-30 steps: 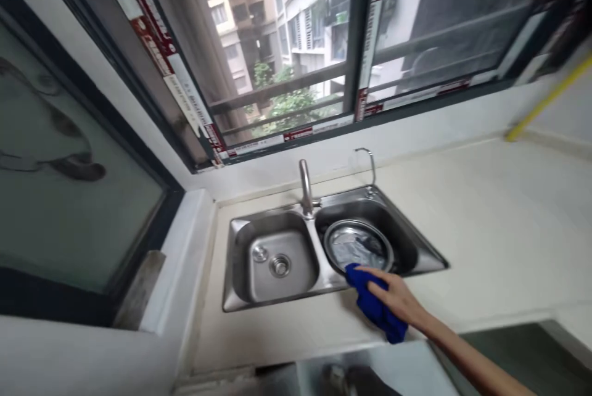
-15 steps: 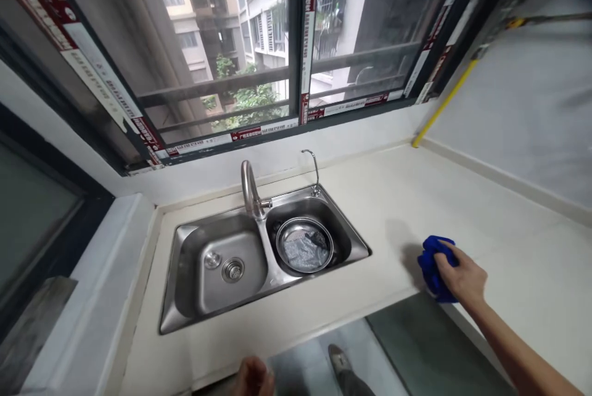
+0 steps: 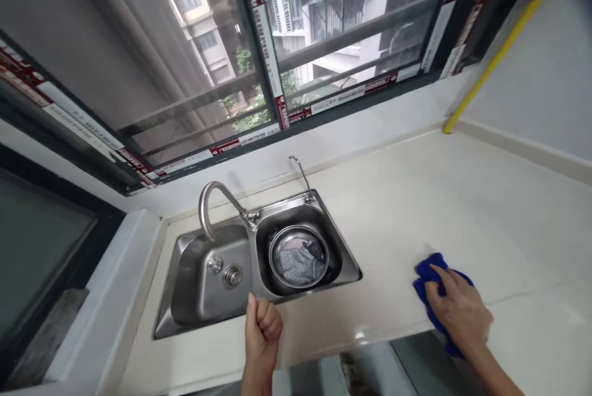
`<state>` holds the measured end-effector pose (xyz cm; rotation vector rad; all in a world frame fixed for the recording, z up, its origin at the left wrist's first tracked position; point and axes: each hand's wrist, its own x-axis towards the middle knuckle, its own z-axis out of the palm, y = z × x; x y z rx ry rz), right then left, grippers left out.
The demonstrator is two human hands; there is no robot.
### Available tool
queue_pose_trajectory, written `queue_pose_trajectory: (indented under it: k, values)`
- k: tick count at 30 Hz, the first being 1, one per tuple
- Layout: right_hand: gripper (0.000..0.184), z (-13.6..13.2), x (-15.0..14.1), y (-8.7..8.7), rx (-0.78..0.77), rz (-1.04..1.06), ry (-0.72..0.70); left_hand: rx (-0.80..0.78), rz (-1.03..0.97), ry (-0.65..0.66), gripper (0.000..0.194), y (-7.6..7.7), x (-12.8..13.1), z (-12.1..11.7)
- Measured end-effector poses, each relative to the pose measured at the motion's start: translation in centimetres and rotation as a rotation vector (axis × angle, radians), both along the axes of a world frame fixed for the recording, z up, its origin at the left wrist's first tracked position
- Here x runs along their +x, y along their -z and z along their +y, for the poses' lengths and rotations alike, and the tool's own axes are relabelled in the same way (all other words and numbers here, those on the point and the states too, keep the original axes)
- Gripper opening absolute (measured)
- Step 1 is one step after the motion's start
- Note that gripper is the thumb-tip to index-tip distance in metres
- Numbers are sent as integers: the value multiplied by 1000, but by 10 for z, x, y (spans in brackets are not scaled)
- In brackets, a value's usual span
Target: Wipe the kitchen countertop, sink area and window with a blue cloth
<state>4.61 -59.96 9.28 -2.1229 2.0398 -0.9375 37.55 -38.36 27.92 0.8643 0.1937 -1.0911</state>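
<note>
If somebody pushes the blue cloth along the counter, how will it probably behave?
The blue cloth is probably floppy, since it lies crumpled under the right hand. It seems unlikely to roll, because its folds are irregular, and may bunch up on the flat counter.

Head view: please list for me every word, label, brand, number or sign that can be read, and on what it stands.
No text can be read.
Red and white strips on the window frame: printed characters, too small and blurred to read.
Blue cloth under the right hand: no lettering visible.
Sink and faucet: none visible.
</note>
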Motion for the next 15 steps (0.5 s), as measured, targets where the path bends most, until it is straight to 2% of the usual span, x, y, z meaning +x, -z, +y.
queue_pose_trajectory:
  k: [3,5,9,12,15]
  values:
    - [48,-1,-2,0,-37,68,-22,-19,-38,81,70,-10,-22,-38]
    - [45,-2,-3,1,-38,87,-27,-8,-116,113,65,-12,-34,-55]
    - [45,-2,-3,1,-26,88,-43,22,-210,152,80,-9,-42,-74]
    - [45,-2,-2,1,-9,82,-43,21,-191,233,92,-5,-36,-84]
    - [45,-3,1,0,9,93,-32,-4,-202,308,96,-4,-25,-93]
